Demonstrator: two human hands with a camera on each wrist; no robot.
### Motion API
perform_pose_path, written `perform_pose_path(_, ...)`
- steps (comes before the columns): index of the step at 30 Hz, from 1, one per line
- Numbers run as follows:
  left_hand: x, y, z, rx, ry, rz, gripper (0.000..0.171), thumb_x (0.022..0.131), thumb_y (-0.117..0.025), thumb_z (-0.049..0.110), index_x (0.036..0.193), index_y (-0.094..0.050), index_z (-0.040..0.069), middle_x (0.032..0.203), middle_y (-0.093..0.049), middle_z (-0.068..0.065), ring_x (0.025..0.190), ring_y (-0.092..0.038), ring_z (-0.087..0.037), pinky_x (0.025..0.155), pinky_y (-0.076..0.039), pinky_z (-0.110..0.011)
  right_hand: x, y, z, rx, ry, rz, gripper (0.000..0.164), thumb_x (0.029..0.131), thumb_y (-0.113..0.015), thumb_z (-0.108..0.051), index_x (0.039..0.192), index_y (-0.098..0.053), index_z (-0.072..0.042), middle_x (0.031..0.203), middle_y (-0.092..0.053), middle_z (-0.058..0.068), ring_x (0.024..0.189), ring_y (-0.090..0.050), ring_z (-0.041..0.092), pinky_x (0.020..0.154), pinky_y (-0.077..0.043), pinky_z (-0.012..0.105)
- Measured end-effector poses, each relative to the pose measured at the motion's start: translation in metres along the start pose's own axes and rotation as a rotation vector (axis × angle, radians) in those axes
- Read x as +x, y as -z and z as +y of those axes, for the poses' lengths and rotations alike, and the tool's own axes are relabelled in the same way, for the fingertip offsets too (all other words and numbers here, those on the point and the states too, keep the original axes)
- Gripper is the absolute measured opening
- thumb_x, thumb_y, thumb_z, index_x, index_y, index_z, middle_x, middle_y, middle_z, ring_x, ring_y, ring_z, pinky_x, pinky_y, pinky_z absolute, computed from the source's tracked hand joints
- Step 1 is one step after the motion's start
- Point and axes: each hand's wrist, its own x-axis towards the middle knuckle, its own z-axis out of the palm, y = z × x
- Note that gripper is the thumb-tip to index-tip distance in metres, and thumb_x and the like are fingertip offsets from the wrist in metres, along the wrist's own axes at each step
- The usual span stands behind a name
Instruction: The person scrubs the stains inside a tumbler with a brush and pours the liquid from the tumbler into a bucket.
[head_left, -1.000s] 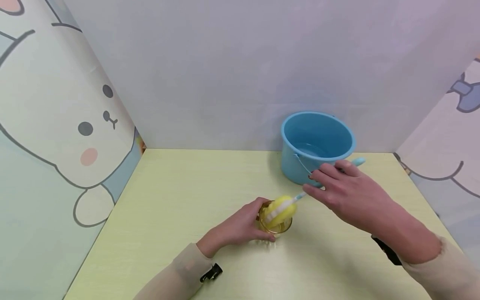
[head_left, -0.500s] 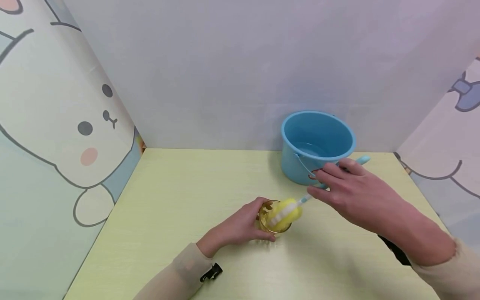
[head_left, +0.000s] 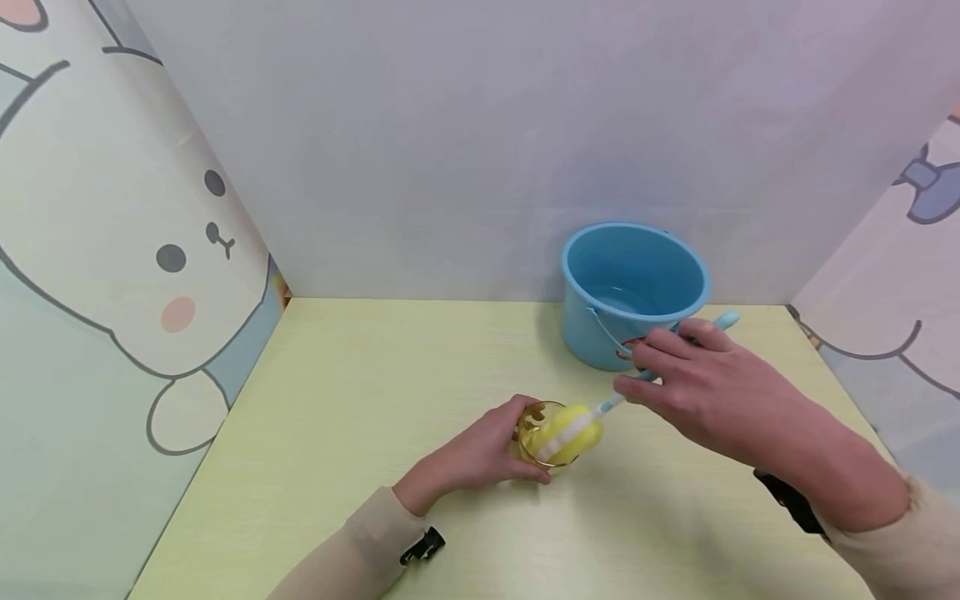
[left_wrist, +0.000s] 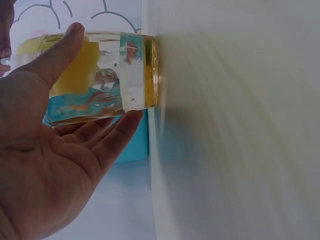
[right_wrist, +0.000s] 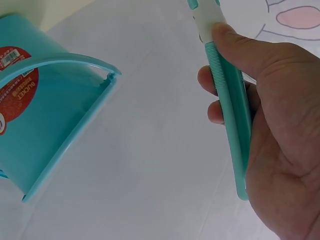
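An amber-tinted drinking glass (left_wrist: 107,75) stands upright on the pale yellow table. My left hand (head_left: 483,446) holds it round the side, thumb on the near side and fingers on the far side. A cup brush slants into its mouth; the yellow sponge head (head_left: 576,433) with a white middle strip sits partly inside the rim. My right hand (head_left: 701,387) grips the brush by its turquoise handle (right_wrist: 227,115), thumb pressed along the white neck, fingers wrapped behind. In the left wrist view the sponge shows yellow through the glass wall, well above the base.
Behind my right hand a blue bucket (head_left: 581,325) stands at the back of the table, its handle (right_wrist: 75,57) hanging down the front beside a red label (right_wrist: 20,95). A grey-white wall (head_left: 420,167) rises at the back; cartoon-printed panels (head_left: 112,250) flank both sides.
My right hand has shifted slightly right with the brush, and the sponge head has moved toward the glass's right rim. The left hand and glass stay in place.
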Motion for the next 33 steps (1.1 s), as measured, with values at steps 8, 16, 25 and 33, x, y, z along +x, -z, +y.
perform_pose_path(8, 0.0, 0.0, 0.0, -0.018, -0.009, -0.001, 0.091, 0.082, -0.095, 0.035, 0.153, -0.042, 0.014, 0.143, -0.058, 0.005, 0.126, -0.056, -0.007, 0.109, -0.047, -0.029, 0.003, -0.004, -0.002, -0.012, -0.004, 0.046, 0.068, 0.117, -0.004, -0.021, 0.115, -0.071, -0.012, 0.108, -0.064, 0.015, 0.098, -0.056, 0.035, 0.077, -0.042, 0.049)
perform_pose_path(16, -0.001, 0.0, -0.002, -0.049, -0.009, -0.009, 0.089, 0.083, -0.094, 0.035, 0.153, -0.042, 0.016, 0.14, -0.058, 0.007, 0.122, -0.057, -0.005, 0.105, -0.049, -0.028, 0.007, -0.01, -0.001, -0.01, -0.006, 0.048, 0.068, 0.117, -0.005, -0.023, 0.115, -0.071, -0.01, 0.096, -0.059, 0.013, 0.091, -0.053, 0.034, 0.077, -0.04, 0.049)
perform_pose_path(25, -0.001, 0.0, -0.001, -0.05, -0.028, -0.003, 0.087, 0.082, -0.095, 0.033, 0.149, -0.043, 0.014, 0.126, -0.061, 0.009, 0.111, -0.06, -0.004, 0.101, -0.05, -0.026, 0.009, -0.018, 0.002, -0.027, -0.038, 0.071, 0.056, 0.116, -0.014, -0.017, 0.111, -0.07, -0.011, 0.095, -0.06, 0.011, 0.091, -0.053, 0.034, 0.078, -0.042, 0.049)
perform_pose_path(33, -0.001, 0.001, 0.0, -0.067, -0.008, 0.007, 0.085, 0.08, -0.097, 0.032, 0.145, -0.045, 0.013, 0.119, -0.062, 0.009, 0.105, -0.061, -0.005, 0.097, -0.053, -0.029, 0.007, -0.021, 0.003, -0.056, -0.078, 0.045, 0.05, 0.069, -0.098, -0.006, 0.112, -0.073, -0.013, 0.098, -0.064, 0.014, 0.096, -0.057, 0.036, 0.079, -0.045, 0.051)
